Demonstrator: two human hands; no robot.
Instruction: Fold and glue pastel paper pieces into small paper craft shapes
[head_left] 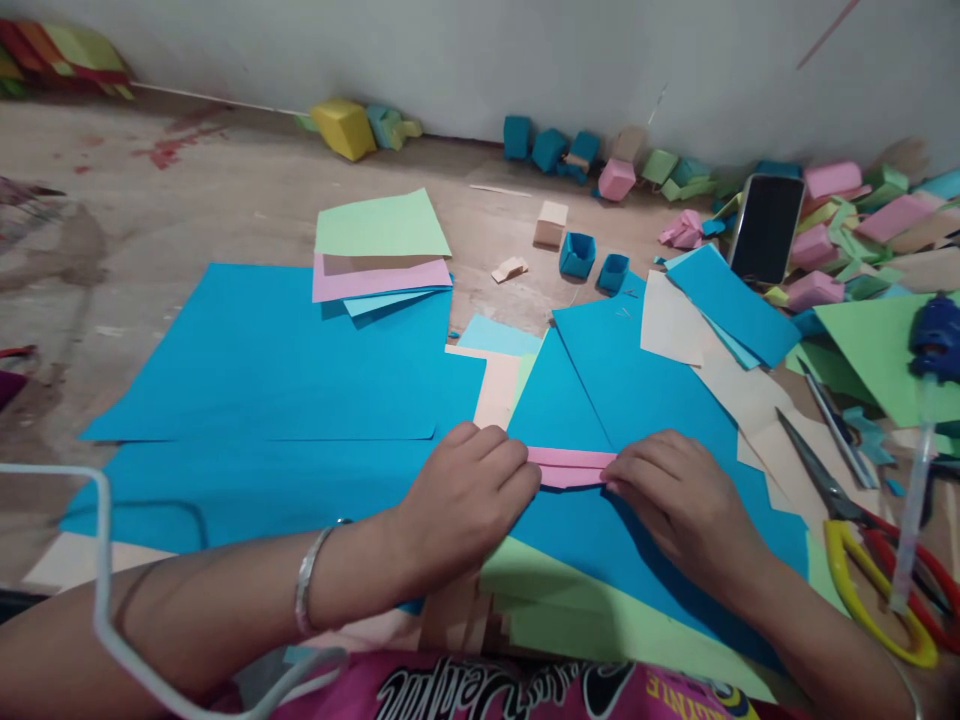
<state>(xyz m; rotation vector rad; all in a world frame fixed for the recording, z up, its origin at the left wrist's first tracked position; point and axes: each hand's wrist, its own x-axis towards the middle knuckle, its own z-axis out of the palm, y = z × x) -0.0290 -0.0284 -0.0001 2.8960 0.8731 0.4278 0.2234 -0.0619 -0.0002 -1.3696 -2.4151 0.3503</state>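
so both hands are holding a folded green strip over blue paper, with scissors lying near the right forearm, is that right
Not quite: the folded strip is pink, not green, as the head view shows. The left hand and right hand do hold it over blue paper, with scissors near the right forearm.

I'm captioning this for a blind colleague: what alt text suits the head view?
A person's left hand and right hand hold a folded pink paper strip by its ends over blue paper. Scissors with red and yellow handles and a phone are to the right; small folded paper blocks sit near the wall.
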